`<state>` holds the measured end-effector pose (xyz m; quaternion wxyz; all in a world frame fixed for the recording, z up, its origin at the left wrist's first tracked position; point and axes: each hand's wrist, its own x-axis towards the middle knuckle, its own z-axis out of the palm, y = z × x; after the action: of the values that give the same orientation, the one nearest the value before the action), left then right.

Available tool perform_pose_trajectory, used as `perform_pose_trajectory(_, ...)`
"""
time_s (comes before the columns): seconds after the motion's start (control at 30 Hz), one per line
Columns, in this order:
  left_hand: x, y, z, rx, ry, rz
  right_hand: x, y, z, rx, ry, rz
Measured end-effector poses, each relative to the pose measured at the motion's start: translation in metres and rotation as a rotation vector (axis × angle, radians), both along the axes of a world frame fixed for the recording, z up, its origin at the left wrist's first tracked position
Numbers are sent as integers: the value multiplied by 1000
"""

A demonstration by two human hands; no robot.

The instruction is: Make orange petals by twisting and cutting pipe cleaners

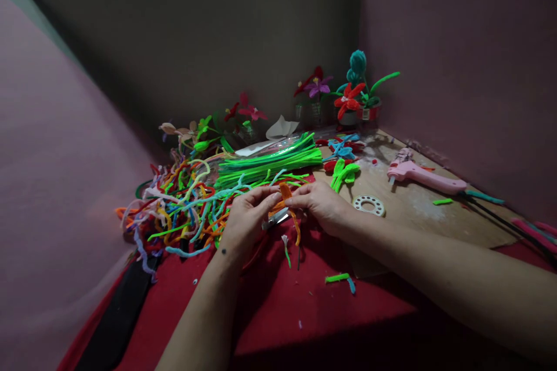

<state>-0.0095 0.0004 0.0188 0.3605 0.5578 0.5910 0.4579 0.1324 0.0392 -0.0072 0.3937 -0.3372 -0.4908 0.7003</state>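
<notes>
My left hand and my right hand meet over the red cloth, both pinched on an orange pipe cleaner bent into a loop, its tail hanging down toward me. A small metal tool, perhaps pliers or scissors, lies just under my left fingers. Left of my hands sprawls a tangled heap of coloured pipe cleaners. Behind them lies a bundle of straight green pipe cleaners.
A pink glue gun and a white ring rest on a brown board at right. Finished pipe-cleaner flowers stand in the back corner. Short green and blue offcuts lie on the red cloth. Walls close in on both sides.
</notes>
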Motion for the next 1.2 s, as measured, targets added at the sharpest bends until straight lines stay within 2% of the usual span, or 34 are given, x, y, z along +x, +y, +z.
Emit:
perform_pose_trajectory(0.17, 4, 0, -1, -17, -24, -30, -1, -3, 0, 43, -25, 10)
perform_pose_trajectory(0.37, 9, -1, -1, -21, 2, -13, -2, -3, -3, 47, -16, -50)
perform_pose_trajectory(0.73, 8, 0, -3, -87, 104, -1, -3, -7, -3, 46, -25, -42)
perform_pose_trajectory(1.07, 10, 1, -10, 53, 305, -13, -3, -7, -9, 77, -96, -51)
perform_pose_trajectory(1.2, 9, -1, -3, 27, 186, -42, -3, -7, -6, 52, -73, -35)
